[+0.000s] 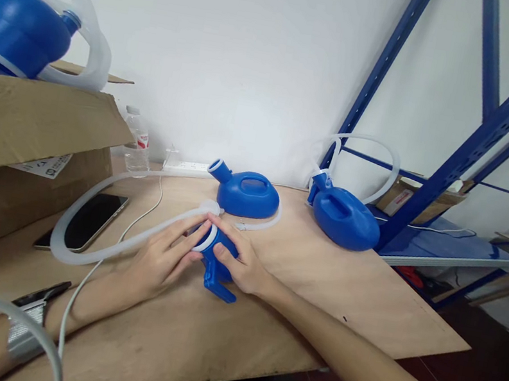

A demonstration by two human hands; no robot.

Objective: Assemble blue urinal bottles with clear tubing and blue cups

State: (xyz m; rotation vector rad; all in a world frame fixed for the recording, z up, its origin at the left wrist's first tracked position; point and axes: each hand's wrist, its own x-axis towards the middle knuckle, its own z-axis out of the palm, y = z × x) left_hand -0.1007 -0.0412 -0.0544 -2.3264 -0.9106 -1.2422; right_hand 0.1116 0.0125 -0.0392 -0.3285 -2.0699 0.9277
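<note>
Both my hands are on a blue plastic urinal bottle point(229, 246) over the table, its mouth with a white ring point(207, 239) turned left. My left hand point(169, 257) closes its fingers and thumb around the mouth. From the other side, my right hand point(243, 260) grips the neck and body. Below the mouth hangs a blue hinged lid point(219, 287). Just beyond my fingertips is a white cap point(210, 207) beside a translucent hose point(114, 253), which loops out to the left. Part of the bottle is hidden by my hands.
Behind stands another blue urinal bottle point(248, 197); a third bottle point(345, 215) with a hose is at right by the blue rack point(467, 141). Left are a cardboard box point(41, 122) topped by a blue bottle point(28, 26), a phone point(83, 223), and a water bottle point(136, 145).
</note>
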